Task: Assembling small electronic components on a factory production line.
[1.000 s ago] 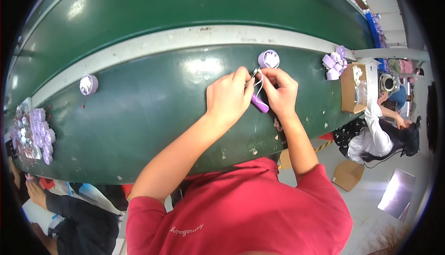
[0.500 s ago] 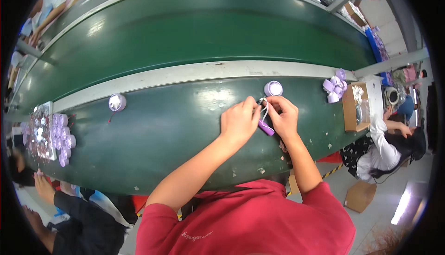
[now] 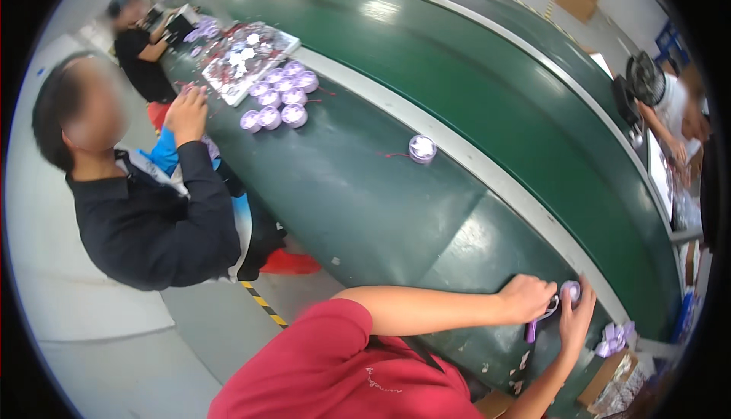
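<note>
My left hand (image 3: pixel 527 298) is closed, its fingertips pinched on a white cord (image 3: pixel 550 311). A purple stick-shaped piece (image 3: pixel 531 332) hangs by this cord below the hand. My right hand (image 3: pixel 577 320) has its thumb and fingers on either side of a round lilac housing (image 3: pixel 569 291) by the metal rail. The two hands are close together, and the fingers partly hide the housing. Farther left along the bench, a similar round lilac housing (image 3: pixel 422 148) with a white star-shaped top and a thin red wire lies alone.
Several lilac housings (image 3: pixel 293 97) stand grouped beside a white tray of small parts (image 3: pixel 247 57). A co-worker in black (image 3: pixel 160 221) is at the left. Lilac pieces (image 3: pixel 614 338) and a cardboard box (image 3: pixel 607 381) lie past my right hand. A metal rail (image 3: pixel 487 164) borders the green belt.
The view has swung left, bringing the co-worker and tray fully in. My right hand has moved from the cord to the nearby round housing; my left hand keeps its pinch.
</note>
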Available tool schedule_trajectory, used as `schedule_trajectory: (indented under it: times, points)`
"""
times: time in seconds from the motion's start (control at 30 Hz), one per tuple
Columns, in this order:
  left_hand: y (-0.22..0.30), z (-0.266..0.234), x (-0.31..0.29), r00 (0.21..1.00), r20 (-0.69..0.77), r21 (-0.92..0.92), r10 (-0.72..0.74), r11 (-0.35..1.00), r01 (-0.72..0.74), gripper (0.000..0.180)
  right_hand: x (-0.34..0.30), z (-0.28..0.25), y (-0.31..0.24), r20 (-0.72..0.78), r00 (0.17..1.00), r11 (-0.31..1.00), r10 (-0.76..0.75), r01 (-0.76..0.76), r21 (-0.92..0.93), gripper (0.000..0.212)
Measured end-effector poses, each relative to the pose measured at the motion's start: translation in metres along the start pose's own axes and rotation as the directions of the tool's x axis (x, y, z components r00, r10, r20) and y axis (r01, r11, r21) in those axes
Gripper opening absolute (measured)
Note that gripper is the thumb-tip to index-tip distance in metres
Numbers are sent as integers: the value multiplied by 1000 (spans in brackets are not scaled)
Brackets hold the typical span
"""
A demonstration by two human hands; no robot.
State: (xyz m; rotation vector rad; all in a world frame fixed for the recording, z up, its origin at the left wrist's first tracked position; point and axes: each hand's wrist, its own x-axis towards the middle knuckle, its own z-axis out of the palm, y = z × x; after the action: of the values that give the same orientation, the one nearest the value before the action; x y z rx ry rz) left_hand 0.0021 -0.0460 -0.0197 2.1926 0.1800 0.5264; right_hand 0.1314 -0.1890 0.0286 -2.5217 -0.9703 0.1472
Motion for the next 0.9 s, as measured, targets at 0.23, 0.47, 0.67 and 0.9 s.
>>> schedule_trajectory:
  times: [0.23,0.47,0.67,0.9]
  points:
    - [0,7,3,997,77,29,-2,1000,0,22,10,-25,33,98,992,983,77,-59,-173,44]
    - [-4,-7,6,993,114,-9,29,1000,-28,19,28,-11,-108,223,953,734,-206,-1,679,55]
    - [0,-1,8,991,131,57,11,998,-18,23,-5,-39,-28,-92,996,980,6,12,200,39]
    - [2,-2,7,991,135,82,-1,997,-11,22,-80,-78,138,-342,893,694,292,-444,-567,49]
